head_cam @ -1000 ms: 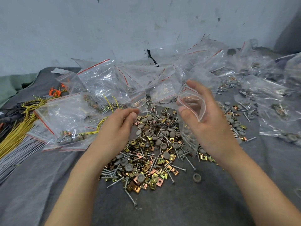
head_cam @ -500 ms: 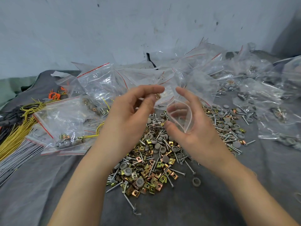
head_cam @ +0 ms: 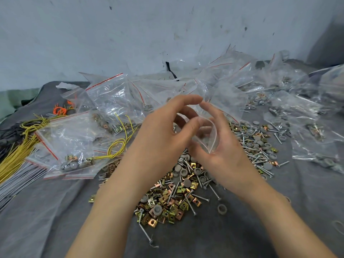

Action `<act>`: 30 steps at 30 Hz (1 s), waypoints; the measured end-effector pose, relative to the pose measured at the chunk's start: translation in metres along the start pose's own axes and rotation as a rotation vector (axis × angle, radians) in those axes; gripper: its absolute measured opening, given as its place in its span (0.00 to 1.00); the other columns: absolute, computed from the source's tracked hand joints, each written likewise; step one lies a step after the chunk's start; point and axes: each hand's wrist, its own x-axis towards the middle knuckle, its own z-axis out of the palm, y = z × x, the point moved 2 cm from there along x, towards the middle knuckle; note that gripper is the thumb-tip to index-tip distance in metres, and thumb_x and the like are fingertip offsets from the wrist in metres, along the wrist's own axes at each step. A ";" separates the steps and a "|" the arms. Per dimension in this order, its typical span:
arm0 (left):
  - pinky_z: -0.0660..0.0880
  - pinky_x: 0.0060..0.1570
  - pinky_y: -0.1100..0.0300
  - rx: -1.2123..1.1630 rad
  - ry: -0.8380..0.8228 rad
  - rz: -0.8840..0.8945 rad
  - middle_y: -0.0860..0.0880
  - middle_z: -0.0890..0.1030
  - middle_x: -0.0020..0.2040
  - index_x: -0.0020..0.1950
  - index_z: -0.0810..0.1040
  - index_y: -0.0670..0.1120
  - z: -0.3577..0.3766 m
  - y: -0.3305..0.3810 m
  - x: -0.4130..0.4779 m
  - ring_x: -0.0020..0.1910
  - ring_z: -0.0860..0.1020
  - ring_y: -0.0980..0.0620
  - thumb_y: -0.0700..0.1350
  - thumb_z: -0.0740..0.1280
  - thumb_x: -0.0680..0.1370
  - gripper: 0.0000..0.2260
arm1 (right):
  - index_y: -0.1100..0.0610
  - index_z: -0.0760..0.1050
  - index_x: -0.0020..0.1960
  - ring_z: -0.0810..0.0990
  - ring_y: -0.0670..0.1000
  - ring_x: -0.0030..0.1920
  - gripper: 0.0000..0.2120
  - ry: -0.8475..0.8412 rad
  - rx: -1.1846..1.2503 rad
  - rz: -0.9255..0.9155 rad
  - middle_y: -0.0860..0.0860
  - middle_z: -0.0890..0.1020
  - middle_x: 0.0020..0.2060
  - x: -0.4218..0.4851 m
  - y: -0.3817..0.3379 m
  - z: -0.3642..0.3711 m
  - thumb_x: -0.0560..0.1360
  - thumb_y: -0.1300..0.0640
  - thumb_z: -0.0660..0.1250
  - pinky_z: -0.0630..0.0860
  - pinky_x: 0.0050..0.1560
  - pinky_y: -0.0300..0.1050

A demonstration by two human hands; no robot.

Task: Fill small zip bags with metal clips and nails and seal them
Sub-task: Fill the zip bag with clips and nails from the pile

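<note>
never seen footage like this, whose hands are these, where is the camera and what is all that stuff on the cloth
This is one view from a camera worn on a person's head, looking down at their own bare hands. The right hand holds a small clear zip bag with its mouth open; the left hand reaches its fingertips to that mouth. Below lies a heap of brass-coloured square metal clips, silver nails and grey round caps on grey cloth. Already filled clear bags with red strips lie at the left, beside yellow wires.
</note>
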 end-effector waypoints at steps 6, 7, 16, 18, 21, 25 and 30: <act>0.72 0.38 0.72 -0.009 0.099 -0.060 0.59 0.79 0.45 0.61 0.77 0.58 -0.017 -0.009 0.001 0.43 0.78 0.63 0.48 0.66 0.81 0.10 | 0.32 0.58 0.73 0.78 0.42 0.59 0.32 0.039 -0.004 -0.022 0.37 0.78 0.54 0.001 0.000 -0.003 0.73 0.42 0.68 0.75 0.63 0.53; 0.72 0.37 0.73 -0.002 0.102 -0.094 0.59 0.79 0.44 0.62 0.77 0.57 -0.020 -0.013 0.000 0.42 0.78 0.63 0.48 0.66 0.81 0.10 | 0.32 0.58 0.73 0.78 0.42 0.59 0.32 0.040 0.004 -0.023 0.37 0.78 0.54 0.002 0.001 -0.004 0.73 0.42 0.68 0.75 0.62 0.50; 0.75 0.46 0.66 0.364 -0.242 -0.413 0.58 0.79 0.50 0.65 0.76 0.55 -0.035 -0.060 -0.020 0.48 0.78 0.61 0.51 0.62 0.82 0.12 | 0.38 0.62 0.74 0.78 0.39 0.59 0.31 0.071 0.117 -0.004 0.36 0.78 0.53 0.003 0.002 -0.013 0.75 0.48 0.69 0.71 0.55 0.26; 0.76 0.51 0.59 0.403 -0.308 -0.474 0.56 0.79 0.51 0.64 0.77 0.54 -0.034 -0.067 -0.024 0.49 0.79 0.56 0.51 0.62 0.82 0.12 | 0.37 0.62 0.74 0.78 0.39 0.59 0.30 0.076 0.124 -0.007 0.36 0.78 0.52 0.003 0.001 -0.013 0.75 0.48 0.69 0.71 0.55 0.27; 0.70 0.40 0.70 0.412 -0.362 -0.497 0.59 0.78 0.48 0.62 0.77 0.53 -0.030 -0.078 -0.029 0.45 0.76 0.64 0.51 0.64 0.81 0.10 | 0.37 0.62 0.73 0.78 0.39 0.58 0.30 0.084 0.119 -0.008 0.36 0.78 0.53 0.003 0.000 -0.013 0.75 0.48 0.69 0.71 0.55 0.27; 0.65 0.34 0.76 0.490 -0.416 -0.488 0.60 0.78 0.49 0.62 0.76 0.54 -0.026 -0.088 -0.033 0.40 0.73 0.67 0.48 0.65 0.81 0.10 | 0.36 0.62 0.73 0.78 0.39 0.58 0.30 0.082 0.117 -0.003 0.36 0.78 0.53 0.003 -0.001 -0.013 0.75 0.48 0.69 0.71 0.55 0.27; 0.64 0.36 0.74 0.541 -0.425 -0.474 0.56 0.78 0.50 0.57 0.77 0.53 -0.019 -0.096 -0.033 0.44 0.75 0.58 0.46 0.66 0.80 0.06 | 0.36 0.62 0.73 0.78 0.40 0.58 0.30 0.083 0.116 -0.003 0.36 0.78 0.53 0.003 -0.001 -0.013 0.75 0.48 0.69 0.73 0.56 0.29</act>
